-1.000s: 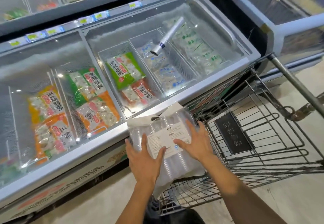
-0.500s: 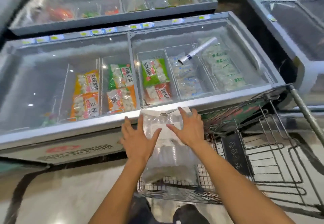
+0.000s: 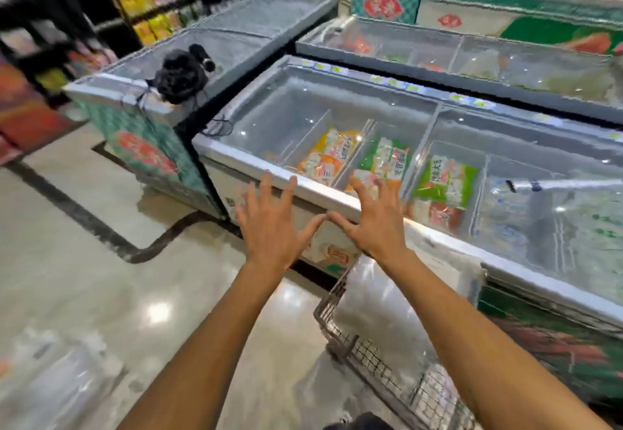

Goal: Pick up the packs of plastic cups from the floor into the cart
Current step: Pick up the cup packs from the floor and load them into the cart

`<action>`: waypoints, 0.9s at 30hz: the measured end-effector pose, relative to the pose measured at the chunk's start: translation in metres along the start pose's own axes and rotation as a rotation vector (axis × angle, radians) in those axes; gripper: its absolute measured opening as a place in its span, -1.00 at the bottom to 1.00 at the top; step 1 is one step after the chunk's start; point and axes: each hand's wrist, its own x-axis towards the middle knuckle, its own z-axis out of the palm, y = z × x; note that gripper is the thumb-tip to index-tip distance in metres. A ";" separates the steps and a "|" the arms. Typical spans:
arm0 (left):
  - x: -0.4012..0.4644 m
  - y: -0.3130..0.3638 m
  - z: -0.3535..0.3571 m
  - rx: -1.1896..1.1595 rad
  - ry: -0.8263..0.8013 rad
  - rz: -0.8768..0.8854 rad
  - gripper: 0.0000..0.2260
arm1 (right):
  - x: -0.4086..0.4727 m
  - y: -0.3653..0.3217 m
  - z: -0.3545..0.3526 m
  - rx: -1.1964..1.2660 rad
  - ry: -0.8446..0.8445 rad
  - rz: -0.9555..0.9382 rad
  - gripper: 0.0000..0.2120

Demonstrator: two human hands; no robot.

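1. Above the near end of the cart (image 3: pixel 340 335), the left hand (image 3: pixel 273 227) and the right hand (image 3: pixel 374 224) are hovering side by side, fingers spread wide and straight, holding nothing; their thumb tips are almost meeting.
2. Under the right forearm, a clear pack of plastic cups (image 3: pixel 435 281) is standing inside the wire cart, leaning toward the freezer side.
3. At the lower left, another clear pack (image 3: pixel 54 379) is lying on the glossy floor (image 3: pixel 101 261), blurred by motion, well apart from the cart.
4. Beyond the hands, a chest freezer (image 3: pixel 256 163) with sliding glass lids is showing bags of frozen food (image 3: pixel 384 163) in orange, green and red.
5. On the neighbouring freezer to the left, a dark bundle (image 3: pixel 178 79) with a cable is sitting; what it is cannot be told.
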 end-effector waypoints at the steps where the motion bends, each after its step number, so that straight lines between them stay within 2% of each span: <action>1: -0.012 -0.022 -0.013 0.019 0.006 -0.043 -0.20 | -0.006 -0.023 0.003 0.011 -0.011 -0.049 -0.15; 9: -0.179 -0.189 -0.111 0.091 0.121 -0.407 -0.18 | -0.106 -0.196 0.044 0.155 -0.074 -0.453 -0.23; 16: -0.337 -0.295 -0.174 0.106 0.236 -0.771 -0.21 | -0.218 -0.317 0.083 0.179 -0.210 -0.676 -0.22; 22: -0.432 -0.348 -0.171 0.105 0.265 -1.015 -0.21 | -0.275 -0.391 0.132 0.143 -0.362 -0.804 -0.18; 27: -0.463 -0.385 -0.145 0.064 0.181 -1.169 -0.16 | -0.287 -0.439 0.186 0.140 -0.473 -0.884 -0.19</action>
